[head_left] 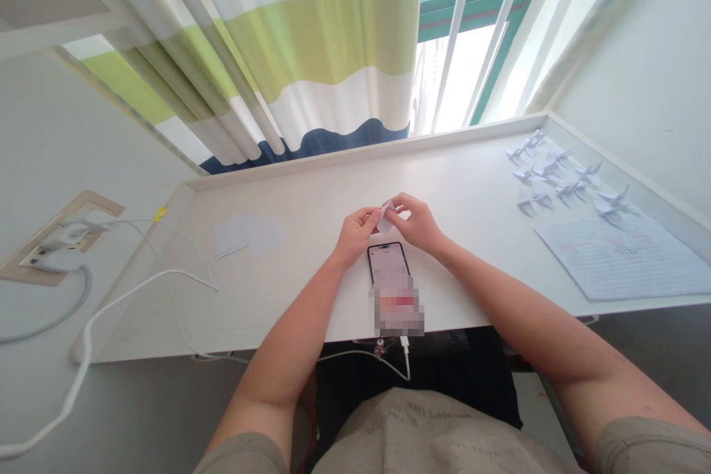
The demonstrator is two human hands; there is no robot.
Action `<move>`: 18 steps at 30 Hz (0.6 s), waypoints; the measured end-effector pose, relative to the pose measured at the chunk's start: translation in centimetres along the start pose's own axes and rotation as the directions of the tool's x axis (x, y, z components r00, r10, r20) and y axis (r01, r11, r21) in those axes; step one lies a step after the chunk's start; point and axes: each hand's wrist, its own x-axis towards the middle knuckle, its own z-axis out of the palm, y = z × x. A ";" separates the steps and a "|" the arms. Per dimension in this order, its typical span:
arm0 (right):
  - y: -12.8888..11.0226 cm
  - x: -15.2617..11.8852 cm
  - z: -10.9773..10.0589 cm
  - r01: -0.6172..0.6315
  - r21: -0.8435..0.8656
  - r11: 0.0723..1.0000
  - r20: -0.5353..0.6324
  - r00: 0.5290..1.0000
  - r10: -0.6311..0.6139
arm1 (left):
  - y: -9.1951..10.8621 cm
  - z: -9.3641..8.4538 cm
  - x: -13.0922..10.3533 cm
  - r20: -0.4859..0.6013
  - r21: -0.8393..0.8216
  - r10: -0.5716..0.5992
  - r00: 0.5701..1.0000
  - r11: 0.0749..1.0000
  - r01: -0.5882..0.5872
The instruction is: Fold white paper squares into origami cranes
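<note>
A small folded white paper (386, 218) is held between my two hands above the middle of the white desk (311, 200). My left hand (358, 233) pinches its left side with thumb and fingers. From the right, my right hand (414, 222) grips the paper, its fingers curled over the top edge. Just below the hands lies a phone (387, 263), screen up, its lower part pixelated. The fingers partly cover the paper, so its exact folds cannot be made out.
Several folded white paper figures (614, 200) stand at the back right, behind a written sheet (627, 259). Loose white paper squares (230, 235) lie on the left. White cables (161, 272) run from a wall socket (61, 241); another cable (406, 355) meets the phone.
</note>
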 end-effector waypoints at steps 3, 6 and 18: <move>0.0 -0.1 0.2 -0.069 0.030 0.997 0.003 0.998 0.069 | 0.0 0.1 0.0 -0.009 0.023 0.002 1.000 1.000 -0.002; -0.2 -0.2 0.3 -0.095 0.082 0.992 0.030 0.995 0.093 | 0.0 0.1 -0.1 -0.045 0.061 0.009 0.999 0.998 -0.006; -0.3 -0.4 -0.7 -0.099 0.189 0.977 0.096 0.992 0.082 | 0.3 0.1 -0.4 -0.105 0.157 0.082 0.991 0.986 -0.064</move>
